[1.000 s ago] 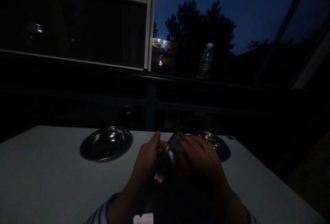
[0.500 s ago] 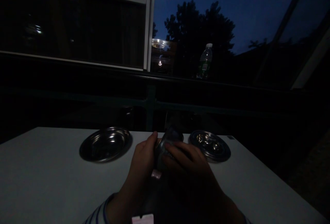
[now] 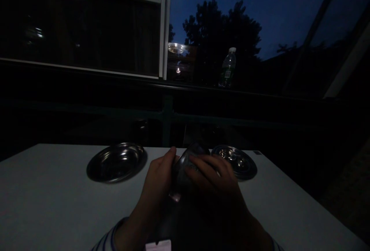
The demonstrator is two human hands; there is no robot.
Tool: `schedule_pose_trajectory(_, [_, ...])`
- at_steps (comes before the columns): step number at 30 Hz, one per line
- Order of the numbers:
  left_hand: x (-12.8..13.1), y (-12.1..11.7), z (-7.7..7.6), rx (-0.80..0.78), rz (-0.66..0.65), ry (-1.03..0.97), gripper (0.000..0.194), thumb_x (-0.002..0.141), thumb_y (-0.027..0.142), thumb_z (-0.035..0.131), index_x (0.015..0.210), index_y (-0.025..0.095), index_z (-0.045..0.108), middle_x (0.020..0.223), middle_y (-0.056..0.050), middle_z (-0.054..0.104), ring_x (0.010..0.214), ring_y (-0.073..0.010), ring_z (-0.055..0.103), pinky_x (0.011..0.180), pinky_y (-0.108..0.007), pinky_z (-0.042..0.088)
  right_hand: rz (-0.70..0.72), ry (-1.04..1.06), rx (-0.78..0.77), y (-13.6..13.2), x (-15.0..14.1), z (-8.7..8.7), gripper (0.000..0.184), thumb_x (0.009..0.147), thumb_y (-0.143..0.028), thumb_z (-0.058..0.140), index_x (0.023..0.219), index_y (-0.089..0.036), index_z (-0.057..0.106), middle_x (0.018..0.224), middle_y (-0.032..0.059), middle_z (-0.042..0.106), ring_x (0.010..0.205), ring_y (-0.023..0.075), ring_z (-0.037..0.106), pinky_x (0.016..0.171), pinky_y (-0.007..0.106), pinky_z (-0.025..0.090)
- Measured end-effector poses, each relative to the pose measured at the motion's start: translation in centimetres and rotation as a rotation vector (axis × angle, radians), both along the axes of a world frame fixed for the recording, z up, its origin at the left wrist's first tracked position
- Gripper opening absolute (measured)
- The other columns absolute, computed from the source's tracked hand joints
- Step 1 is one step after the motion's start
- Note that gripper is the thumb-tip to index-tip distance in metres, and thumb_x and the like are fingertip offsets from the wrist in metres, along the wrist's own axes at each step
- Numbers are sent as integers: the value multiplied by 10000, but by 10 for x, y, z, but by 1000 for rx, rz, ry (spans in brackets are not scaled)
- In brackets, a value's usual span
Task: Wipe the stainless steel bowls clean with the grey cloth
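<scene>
In the head view my left hand grips the left edge of a dark, shiny metal dish, thumb pointing up. The dish is tilted up in front of me; its exact shape is lost in the gloom. My right hand lies over its right side with curled fingers pressed to the surface. A greyish, rough patch shows at those fingertips, too dark to name. Left of my hands is a shiny metal plate. Another metal plate sits to the right, partly behind my right hand.
A white table carries the plates. Beyond it are a dark rail and a window frame. A clear plastic bottle with a green label stands by the glass. A pale pink object shows at the bottom edge.
The dish has turned slightly between my hands, and my right fingers have shifted a little up and right over it. The whole view has moved slightly.
</scene>
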State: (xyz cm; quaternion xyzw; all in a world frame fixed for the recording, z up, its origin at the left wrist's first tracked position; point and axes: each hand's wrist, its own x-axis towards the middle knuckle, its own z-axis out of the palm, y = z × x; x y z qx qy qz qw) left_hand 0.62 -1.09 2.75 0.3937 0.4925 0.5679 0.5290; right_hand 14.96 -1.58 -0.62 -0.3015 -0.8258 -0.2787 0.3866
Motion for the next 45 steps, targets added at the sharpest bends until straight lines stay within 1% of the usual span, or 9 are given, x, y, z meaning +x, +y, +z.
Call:
schedule_pose_trajectory(4, [1,-1,2,-36,-6,-8,366,708,435,517,455,174,562,399,11,525,401,-125,469,419,-233,335,-103,100,-42,1,-1,-1,259,878,-242,402,1065,-172,568,1152,84,586,1026,238,484,845,434,362])
schedule_pose_trajectory(9, [2,-3,4,-22,46,-29,315,708,401,533,490,182,594,413,4,556,426,-153,507,435,-253,352,34,-96,-32,0,-4,-3,272,864,-275,437,1100,-203,552,1182,33,574,1083,235,455,894,442,331])
schedule_pose_trajectory(15, [0,-1,-1,-24,6,-29,372,705,431,544,438,171,553,410,12,519,407,-124,466,421,-233,342,-111,109,-60,5,3,-1,261,870,-226,415,1080,-160,556,1167,91,576,1026,238,488,843,426,379])
schedule_pose_trajectory(21, [-4,3,-7,55,-57,-173,237,630,377,661,571,148,641,511,14,600,507,-125,529,486,-220,399,96,-95,-3,-2,-2,0,255,865,-253,430,1073,-197,565,1172,24,584,1086,232,460,882,428,357])
schedule_pose_trajectory(24, [-4,2,-6,46,-106,-211,236,632,365,667,594,132,660,526,0,622,511,-121,540,492,-215,400,28,-33,25,1,2,2,259,864,-231,438,1089,-180,555,1166,55,586,1059,234,476,876,446,358])
schedule_pose_trajectory(27, [-3,1,-5,36,-79,-217,243,627,369,674,613,126,674,534,-10,634,504,-120,543,484,-215,396,-87,86,5,5,8,3,272,857,-196,433,1093,-129,550,1157,114,580,1029,243,491,827,429,398])
schedule_pose_trajectory(34, [-8,6,-10,53,-51,-288,218,631,369,687,649,151,678,531,5,637,516,-126,566,515,-226,421,92,-58,63,-5,-4,0,233,855,-250,438,1039,-217,577,1120,11,612,1053,215,480,912,448,337])
schedule_pose_trajectory(40, [-8,4,-10,80,-77,-274,234,629,378,687,616,145,671,531,6,624,501,-112,542,479,-211,400,-85,177,42,1,9,3,258,851,-197,400,1064,-159,540,1165,109,566,1063,242,475,877,457,368])
schedule_pose_trajectory(45, [-9,4,-12,119,-59,-322,229,623,373,692,561,159,641,489,36,575,462,-88,494,442,-196,362,33,21,132,-4,3,2,247,820,-230,441,1034,-199,561,1111,50,593,1046,231,476,887,448,359])
